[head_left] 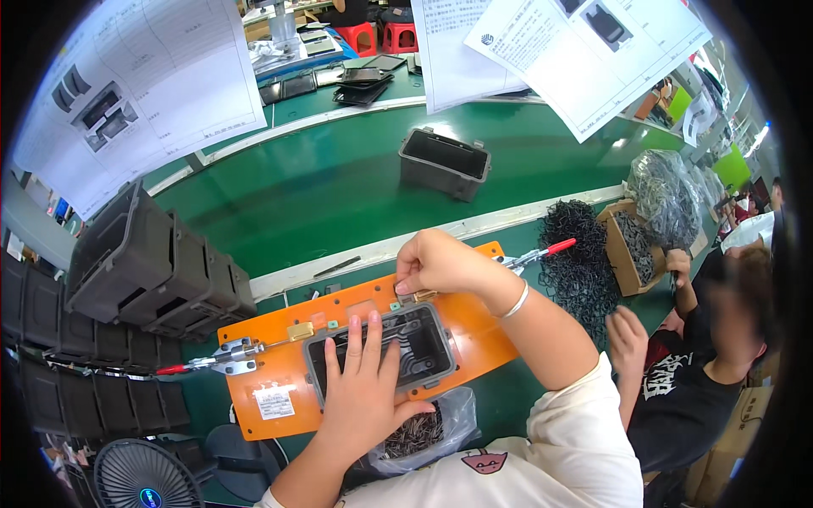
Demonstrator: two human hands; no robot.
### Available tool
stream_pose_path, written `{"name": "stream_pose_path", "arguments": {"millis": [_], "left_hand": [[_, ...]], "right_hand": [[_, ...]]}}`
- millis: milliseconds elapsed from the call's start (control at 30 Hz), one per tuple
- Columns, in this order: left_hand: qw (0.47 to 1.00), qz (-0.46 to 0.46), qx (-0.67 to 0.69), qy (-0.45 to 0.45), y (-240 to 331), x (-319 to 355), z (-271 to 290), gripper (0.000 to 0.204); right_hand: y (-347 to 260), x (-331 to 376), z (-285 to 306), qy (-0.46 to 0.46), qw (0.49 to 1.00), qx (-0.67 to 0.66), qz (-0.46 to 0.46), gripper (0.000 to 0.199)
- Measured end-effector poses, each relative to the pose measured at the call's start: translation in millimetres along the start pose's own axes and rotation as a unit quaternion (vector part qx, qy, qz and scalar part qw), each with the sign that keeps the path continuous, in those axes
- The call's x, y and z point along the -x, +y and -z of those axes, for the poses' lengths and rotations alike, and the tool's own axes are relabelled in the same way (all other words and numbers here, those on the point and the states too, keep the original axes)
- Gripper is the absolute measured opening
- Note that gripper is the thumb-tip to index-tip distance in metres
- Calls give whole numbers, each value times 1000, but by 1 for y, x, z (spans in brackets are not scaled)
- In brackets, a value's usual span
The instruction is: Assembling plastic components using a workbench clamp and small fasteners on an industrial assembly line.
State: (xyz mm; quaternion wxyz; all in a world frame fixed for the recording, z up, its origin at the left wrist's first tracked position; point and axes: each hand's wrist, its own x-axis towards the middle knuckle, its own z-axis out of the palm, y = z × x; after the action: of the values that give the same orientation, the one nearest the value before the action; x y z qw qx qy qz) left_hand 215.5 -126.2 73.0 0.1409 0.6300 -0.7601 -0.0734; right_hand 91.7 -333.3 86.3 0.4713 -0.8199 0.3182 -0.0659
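An orange fixture plate (pixel 487 330) lies at a slant on the green bench, holding a dark grey plastic box (pixel 442 339) with its open side up. My left hand (pixel 362 385) lies over the box with fingers spread, covering part of its inside. At the box's far edge, beside a small brass block, my right hand (pixel 440 267) pinches with curled fingers; what is between the fingertips is hidden. Another brass block (pixel 301 331) sits left of the box. Toggle clamps with red handles are at the plate's left (pixel 203 362) and right (pixel 542 252) ends.
Stacked dark boxes (pixel 110 262) stand left. A single box (pixel 445 165) is on the green belt. Black wire loops (pixel 580 262) and a carton (pixel 618 258) lie right, near a co-worker (pixel 703 389). A bag of metal pins (pixel 415 436) and a fan (pixel 144 474) are near me.
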Motion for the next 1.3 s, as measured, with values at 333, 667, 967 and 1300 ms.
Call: {"name": "stream_pose_path", "arguments": {"millis": [333, 667, 967, 1300], "left_hand": [[1000, 14, 1, -20, 1, -1, -2, 90], [1000, 10, -6, -8, 4, -1, -4, 88], [998, -6, 51, 38, 2, 5, -4, 76], [991, -23, 86, 101, -4, 10, -9, 59]], "right_hand": [[4, 49, -33, 335, 920, 153, 137, 45], [100, 238, -18, 330, 860, 268, -283, 40], [111, 234, -38, 327, 893, -216, -220, 16], [69, 228, -64, 205, 958, -40, -198, 7]]}}
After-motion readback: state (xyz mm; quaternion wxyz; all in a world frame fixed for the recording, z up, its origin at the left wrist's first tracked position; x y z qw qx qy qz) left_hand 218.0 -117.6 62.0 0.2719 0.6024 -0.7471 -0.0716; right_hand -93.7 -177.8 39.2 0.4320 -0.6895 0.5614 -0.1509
